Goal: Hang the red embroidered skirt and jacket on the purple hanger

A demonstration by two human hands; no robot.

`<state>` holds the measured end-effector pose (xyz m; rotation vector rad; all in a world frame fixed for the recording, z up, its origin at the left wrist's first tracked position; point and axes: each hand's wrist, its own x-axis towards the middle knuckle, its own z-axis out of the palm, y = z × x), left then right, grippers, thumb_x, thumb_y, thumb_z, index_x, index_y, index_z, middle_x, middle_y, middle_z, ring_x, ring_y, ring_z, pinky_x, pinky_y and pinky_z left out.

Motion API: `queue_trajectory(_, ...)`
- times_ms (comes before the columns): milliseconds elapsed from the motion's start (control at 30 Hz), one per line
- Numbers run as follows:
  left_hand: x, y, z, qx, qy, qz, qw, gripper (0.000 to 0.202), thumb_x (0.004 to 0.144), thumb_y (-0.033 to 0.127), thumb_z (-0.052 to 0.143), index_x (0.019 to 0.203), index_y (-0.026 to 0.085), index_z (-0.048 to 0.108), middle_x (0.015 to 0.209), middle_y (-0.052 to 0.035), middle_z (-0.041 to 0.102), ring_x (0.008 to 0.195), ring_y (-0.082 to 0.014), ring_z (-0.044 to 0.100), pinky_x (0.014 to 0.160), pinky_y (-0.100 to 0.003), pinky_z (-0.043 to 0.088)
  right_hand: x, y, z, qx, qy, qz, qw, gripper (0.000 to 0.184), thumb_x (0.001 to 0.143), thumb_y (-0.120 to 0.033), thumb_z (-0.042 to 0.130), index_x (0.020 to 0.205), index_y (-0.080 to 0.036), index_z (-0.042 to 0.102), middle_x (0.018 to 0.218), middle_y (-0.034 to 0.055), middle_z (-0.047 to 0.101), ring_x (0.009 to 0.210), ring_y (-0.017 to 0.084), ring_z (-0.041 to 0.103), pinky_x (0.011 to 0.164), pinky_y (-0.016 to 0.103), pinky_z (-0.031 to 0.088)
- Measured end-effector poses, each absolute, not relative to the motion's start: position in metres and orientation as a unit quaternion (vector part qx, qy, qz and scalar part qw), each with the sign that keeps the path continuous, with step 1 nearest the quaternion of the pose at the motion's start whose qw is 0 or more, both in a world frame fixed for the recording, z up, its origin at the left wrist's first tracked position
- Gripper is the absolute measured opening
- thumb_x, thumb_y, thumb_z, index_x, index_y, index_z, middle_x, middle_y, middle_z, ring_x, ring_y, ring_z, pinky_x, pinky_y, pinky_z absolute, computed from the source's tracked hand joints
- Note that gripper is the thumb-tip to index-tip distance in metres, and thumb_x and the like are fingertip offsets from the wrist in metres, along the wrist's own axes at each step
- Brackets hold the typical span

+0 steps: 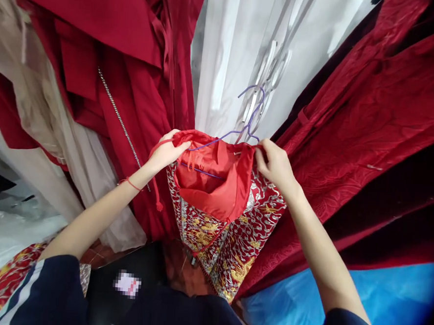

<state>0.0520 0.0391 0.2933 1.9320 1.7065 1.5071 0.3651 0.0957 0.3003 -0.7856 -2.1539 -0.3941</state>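
Note:
A red skirt (229,251) with gold and silver embroidery hangs in front of me, its red lining (214,201) showing at the opened top. Inside the waistband sits a purple wire hanger (254,120), its hook sticking up above the fabric. My left hand (168,154) is closed on the left side of the waistband, thumb inside near the hanger's end. At the opposite end, my right hand (275,166) pinches the waistband's right corner. A red cord (158,193) with a knotted tip dangles below my left hand.
Red garments (126,88) hang on the left beside pale sheer ones (52,88). More red patterned clothing (381,118) hangs at right. Behind stand white doors (239,46) with handles (269,62). Blue plastic (388,310) lies low right, and a black surface (122,269) is low left.

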Motion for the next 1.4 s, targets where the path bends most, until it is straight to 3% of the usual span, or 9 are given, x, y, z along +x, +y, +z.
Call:
queue_trajectory(167, 0.028, 0.036, 0.275, 0.600, 0.609, 0.517, 0.045, 0.026, 0.084, 0.042, 0.061, 0.097, 0.020, 0.064, 0.097, -0.0041, 0.072, 0.095, -0.0204, 0.067, 0.090, -0.029, 0.050, 0.391, 0.091, 0.286, -0.316, -0.860, -0.231, 0.327, 0.017, 0.090, -0.025, 0.046, 0.101, -0.020, 0.058, 0.070, 0.0011, 0.060, 0.060, 0.018, 0.054, 0.062, 0.030, 0.039)
queue_trajectory(333, 0.023, 0.035, 0.270, 0.576, 0.620, 0.530, 0.051, 0.027, 0.086, 0.044, 0.059, 0.094, 0.020, 0.067, 0.099, -0.0052, 0.074, 0.096, -0.0208, 0.068, 0.095, -0.029, 0.049, 0.395, 0.086, 0.291, -0.249, -0.906, -0.293, 0.176, 0.038, 0.085, -0.048, 0.062, 0.109, -0.019, 0.061, 0.089, 0.0080, 0.065, 0.080, 0.024, 0.058, 0.073, 0.035, 0.040)
queue_trajectory(500, 0.025, 0.031, 0.269, 0.560, 0.625, 0.539, 0.069, 0.029, 0.084, 0.044, 0.063, 0.096, 0.018, 0.069, 0.102, -0.0066, 0.074, 0.097, -0.0216, 0.068, 0.097, -0.030, 0.049, 0.347, 0.068, 0.266, -0.216, -0.906, -0.343, 0.118, 0.033, 0.086, -0.024, 0.063, 0.118, -0.020, 0.061, 0.106, 0.0131, 0.065, 0.098, 0.030, 0.054, 0.085, 0.043, 0.037)
queue_trajectory(733, 0.019, 0.019, 0.273, 0.604, 0.611, 0.511, 0.023, 0.026, 0.086, 0.043, 0.062, 0.094, 0.018, 0.069, 0.093, -0.0037, 0.073, 0.090, -0.0203, 0.067, 0.089, -0.028, 0.050, 0.322, 0.072, 0.240, -0.165, -0.929, -0.310, 0.119, 0.030, 0.087, -0.010, 0.052, 0.113, -0.016, 0.067, 0.095, 0.0117, 0.065, 0.087, 0.025, 0.053, 0.079, 0.038, 0.035)
queue_trajectory(900, 0.019, 0.021, 0.269, 0.602, 0.615, 0.510, -0.002, 0.029, 0.085, 0.044, 0.062, 0.094, 0.017, 0.069, 0.091, -0.0054, 0.073, 0.084, -0.0212, 0.067, 0.085, -0.032, 0.052, 0.350, 0.081, 0.247, -0.150, -0.919, -0.274, 0.239, 0.029, 0.088, -0.012, 0.046, 0.105, -0.016, 0.069, 0.092, 0.0098, 0.064, 0.085, 0.023, 0.051, 0.079, 0.037, 0.037)
queue_trajectory(1033, 0.019, 0.030, 0.259, 0.604, 0.622, 0.498, -0.023, 0.028, 0.086, 0.044, 0.062, 0.095, 0.018, 0.069, 0.095, -0.0062, 0.073, 0.089, -0.0223, 0.067, 0.090, -0.034, 0.051, 0.369, 0.078, 0.257, -0.264, -0.848, -0.316, 0.335, 0.030, 0.090, -0.025, 0.046, 0.106, -0.015, 0.069, 0.095, 0.0117, 0.064, 0.084, 0.025, 0.050, 0.074, 0.039, 0.036)
queue_trajectory(1133, 0.019, 0.039, 0.250, 0.614, 0.609, 0.501, -0.025, 0.026, 0.087, 0.044, 0.059, 0.094, 0.020, 0.068, 0.092, -0.0051, 0.073, 0.086, -0.0215, 0.067, 0.088, -0.033, 0.050, 0.381, 0.076, 0.261, -0.362, -0.808, -0.348, 0.310, 0.033, 0.093, -0.033, 0.048, 0.114, -0.017, 0.068, 0.099, 0.0137, 0.062, 0.088, 0.027, 0.049, 0.073, 0.039, 0.034)
queue_trajectory(1300, 0.021, 0.048, 0.246, 0.616, 0.608, 0.501, -0.016, 0.021, 0.088, 0.041, 0.059, 0.089, 0.021, 0.066, 0.082, -0.0020, 0.070, 0.075, -0.0186, 0.063, 0.076, -0.029, 0.049, 0.394, 0.071, 0.254, -0.341, -0.849, -0.345, 0.210, 0.031, 0.097, -0.034, 0.046, 0.096, -0.020, 0.074, 0.110, 0.0148, 0.061, 0.097, 0.028, 0.049, 0.078, 0.039, 0.033)
queue_trajectory(1400, 0.022, 0.048, 0.249, 0.614, 0.615, 0.494, -0.024, 0.020, 0.088, 0.040, 0.060, 0.086, 0.021, 0.065, 0.078, -0.0007, 0.068, 0.071, -0.0175, 0.060, 0.076, -0.029, 0.047, 0.389, 0.067, 0.249, -0.354, -0.849, -0.319, 0.230, 0.035, 0.099, -0.033, 0.044, 0.121, -0.018, 0.068, 0.105, 0.0137, 0.062, 0.093, 0.025, 0.050, 0.078, 0.037, 0.034)
